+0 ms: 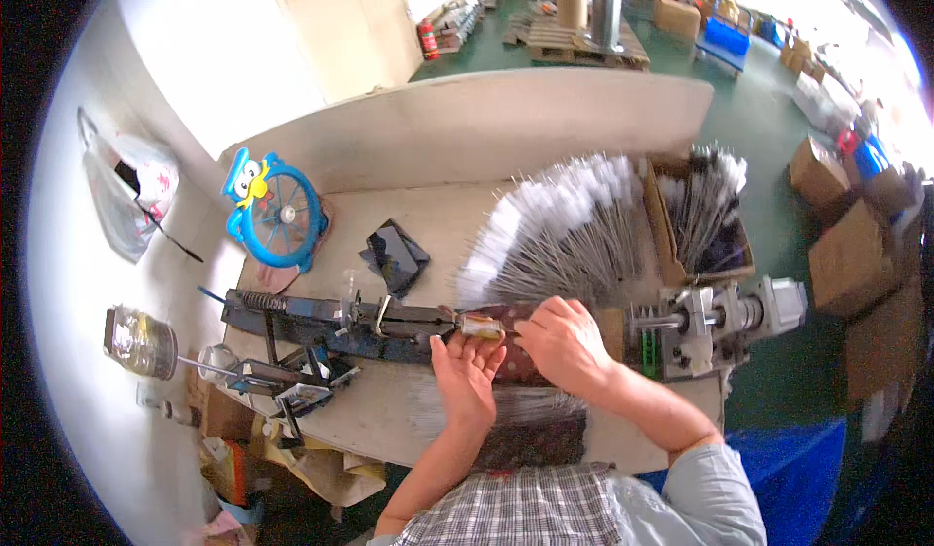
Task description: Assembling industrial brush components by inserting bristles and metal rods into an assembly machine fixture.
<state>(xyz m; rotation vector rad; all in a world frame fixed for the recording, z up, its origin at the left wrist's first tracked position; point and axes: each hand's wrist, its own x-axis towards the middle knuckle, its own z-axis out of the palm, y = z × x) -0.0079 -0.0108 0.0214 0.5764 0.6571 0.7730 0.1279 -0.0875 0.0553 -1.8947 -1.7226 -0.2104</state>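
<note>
Palm up, my left hand (pixel 469 379) is under a small pale cylinder (pixel 481 326) at the middle of the bench machine. Its fingertips are at the cylinder's lower side, and the thumb stands apart. Just to the right, my right hand (pixel 564 344) is closed in a pinch. Whatever lies between those fingertips is too small to make out. Both hands are over the long dark machine bed (pixel 409 314). A fan-shaped pile of wire-stemmed brushes (pixel 574 230) with white bristles lies beyond them. More thin wires (pixel 438 408) are spread in front of the hands.
At the bed's right end stands a grey metal drive unit (pixel 715 322). A cardboard box (pixel 666 230) of brushes sits behind it. A blue toy-like fan (pixel 282 217) and a dark flat device (pixel 396 257) are at the left. A low board (pixel 506 123) closes the table's back.
</note>
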